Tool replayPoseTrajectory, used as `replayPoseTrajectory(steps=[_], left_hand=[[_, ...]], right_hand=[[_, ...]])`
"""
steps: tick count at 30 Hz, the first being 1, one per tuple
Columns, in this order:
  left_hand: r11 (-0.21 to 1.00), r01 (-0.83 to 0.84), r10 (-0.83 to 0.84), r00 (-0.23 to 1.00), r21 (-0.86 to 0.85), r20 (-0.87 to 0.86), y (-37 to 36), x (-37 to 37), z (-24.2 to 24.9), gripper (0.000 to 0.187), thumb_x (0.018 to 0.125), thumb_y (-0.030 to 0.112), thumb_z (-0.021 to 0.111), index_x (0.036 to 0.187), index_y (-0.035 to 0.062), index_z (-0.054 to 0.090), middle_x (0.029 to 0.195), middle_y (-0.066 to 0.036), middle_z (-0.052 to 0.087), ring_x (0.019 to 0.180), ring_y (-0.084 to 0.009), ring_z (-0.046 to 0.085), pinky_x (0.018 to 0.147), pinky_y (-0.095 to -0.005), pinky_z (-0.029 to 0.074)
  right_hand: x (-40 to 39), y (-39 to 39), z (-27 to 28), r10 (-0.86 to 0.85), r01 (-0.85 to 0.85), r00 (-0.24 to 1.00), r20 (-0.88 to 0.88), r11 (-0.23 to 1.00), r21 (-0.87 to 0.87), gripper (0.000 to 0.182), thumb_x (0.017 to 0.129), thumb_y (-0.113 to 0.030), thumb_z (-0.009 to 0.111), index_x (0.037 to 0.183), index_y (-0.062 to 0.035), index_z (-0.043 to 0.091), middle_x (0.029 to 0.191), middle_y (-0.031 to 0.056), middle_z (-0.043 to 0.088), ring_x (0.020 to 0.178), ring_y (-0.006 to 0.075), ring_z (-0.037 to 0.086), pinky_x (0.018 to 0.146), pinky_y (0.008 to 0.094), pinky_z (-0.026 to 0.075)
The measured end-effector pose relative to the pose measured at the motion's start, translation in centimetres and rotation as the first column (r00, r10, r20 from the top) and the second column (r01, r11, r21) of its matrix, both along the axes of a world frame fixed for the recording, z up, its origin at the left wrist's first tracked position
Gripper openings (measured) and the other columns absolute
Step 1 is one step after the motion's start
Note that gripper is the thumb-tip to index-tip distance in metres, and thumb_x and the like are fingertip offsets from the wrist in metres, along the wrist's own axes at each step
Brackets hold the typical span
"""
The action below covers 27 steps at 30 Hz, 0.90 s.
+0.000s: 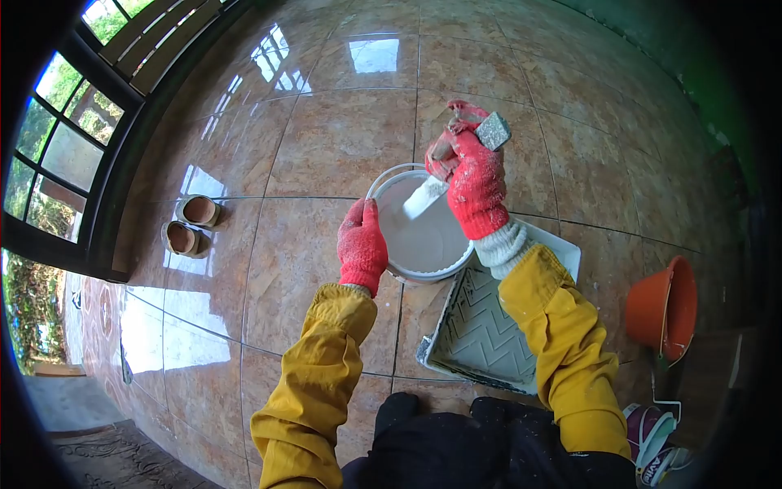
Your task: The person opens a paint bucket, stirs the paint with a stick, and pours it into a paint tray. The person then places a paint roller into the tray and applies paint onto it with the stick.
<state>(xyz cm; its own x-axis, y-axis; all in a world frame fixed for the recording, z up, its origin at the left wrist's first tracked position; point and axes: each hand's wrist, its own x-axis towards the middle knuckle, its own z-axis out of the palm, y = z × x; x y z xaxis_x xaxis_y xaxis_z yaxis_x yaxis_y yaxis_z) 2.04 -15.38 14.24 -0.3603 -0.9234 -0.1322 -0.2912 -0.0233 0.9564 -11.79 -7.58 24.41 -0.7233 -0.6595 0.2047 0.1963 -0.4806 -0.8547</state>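
Note:
My right hand point(471, 167), in a red knit glove, is closed round a flat stick-like tool point(426, 197). The tool's lower end is coated white and reaches over the mouth of a white bucket point(464, 266). A speckled grey block-shaped end point(493, 131) sticks out above the same fist, in line with the tool. White liquid point(423, 240) lies inside the bucket. My left hand point(362, 242), also red-gloved, grips the bucket's left rim near its raised handle, its fingers partly hidden. Under my right forearm is a grey paint tray point(481, 326) with a zigzag-ribbed bottom.
On the right lies a tilted orange bucket point(652, 306), with a wire roller frame point(668, 402) and shoes point(652, 436) nearer me. Two small round containers point(199, 212) stand on the glossy tile floor point(326, 155) at left, close to a dark-framed window point(90, 155).

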Motion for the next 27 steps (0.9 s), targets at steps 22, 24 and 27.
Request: replayPoseTrajectory(steps=[22,24,27], left_hand=[[0.874,0.406,-0.203,0.803,-0.265,0.560,-2.6,1.4,2.6,0.034,0.087,0.037,0.059,0.090,0.0036,0.058,0.089,-0.022,0.063,0.088,-0.0404,0.061,0.076,-0.0470,0.047],[0.862,0.427,-0.206,0.788,-0.274,0.580,-2.3,1.4,3.4,0.035,0.087,0.039,0.059,0.091,0.0041,0.058,0.088,-0.021,0.063,0.087,-0.0388,0.061,0.075,-0.0459,0.047],[0.850,0.451,-0.204,0.757,-0.271,0.620,-2.2,1.3,3.8,0.036,0.088,0.040,0.058,0.093,0.0041,0.058,0.089,-0.021,0.063,0.087,-0.0381,0.061,0.075,-0.0452,0.047]], right_hand=[[-0.7,14.1,12.0,0.531,0.522,0.326,-0.782,0.589,0.617,0.015,0.076,-0.019,0.072,0.087,-0.0086,0.068,0.072,0.0049,0.063,0.067,0.0247,0.060,0.070,0.0344,0.051],[-0.5,14.7,11.7,0.651,0.614,0.211,-0.730,0.493,0.616,0.015,0.081,-0.023,0.068,0.083,-0.0081,0.067,0.069,0.0069,0.063,0.067,0.0266,0.061,0.067,0.0363,0.051],[0.9,15.0,10.2,0.740,0.677,0.017,-0.672,0.486,0.553,0.030,0.090,-0.031,0.056,0.073,-0.0066,0.061,0.067,0.0124,0.060,0.066,0.0304,0.061,0.059,0.0403,0.047]])
